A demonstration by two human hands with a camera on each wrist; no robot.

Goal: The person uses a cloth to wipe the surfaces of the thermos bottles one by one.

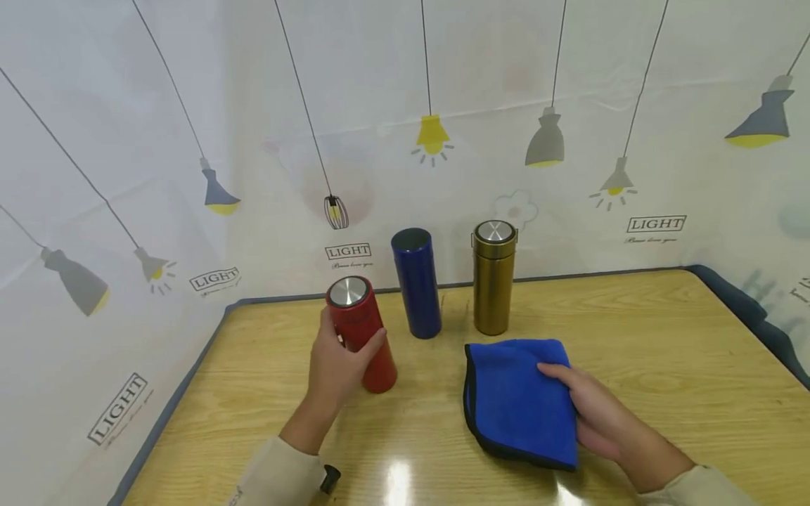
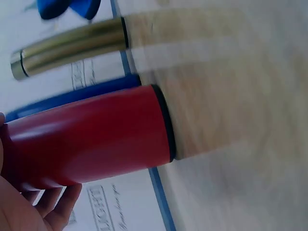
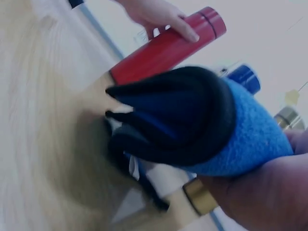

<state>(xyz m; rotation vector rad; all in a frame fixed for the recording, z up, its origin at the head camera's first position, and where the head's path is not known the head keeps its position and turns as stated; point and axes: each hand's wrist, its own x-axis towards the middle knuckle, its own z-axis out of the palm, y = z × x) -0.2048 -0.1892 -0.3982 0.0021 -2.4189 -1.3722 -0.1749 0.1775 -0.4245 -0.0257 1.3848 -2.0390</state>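
Observation:
My left hand (image 1: pixel 342 362) grips a red thermos flask (image 1: pixel 363 330) with a silver lid, its fingers and thumb wrapped round the upper body. In the left wrist view the red flask (image 2: pixel 91 137) fills the middle, its black base at the wooden table. A folded blue cloth (image 1: pixel 522 404) with black edging is pinched in my right hand (image 1: pixel 598 407), thumb on top and the other fingers hidden underneath. The right wrist view shows the cloth's layered black-trimmed edges (image 3: pixel 183 115) fanned apart, above the table.
A dark blue flask (image 1: pixel 418 284) and a gold flask (image 1: pixel 493 281) with a silver lid stand upright behind, near the table's back edge. The wooden table (image 1: pixel 664 337) meets a white wall covering (image 1: pixel 380 70) printed with lamps.

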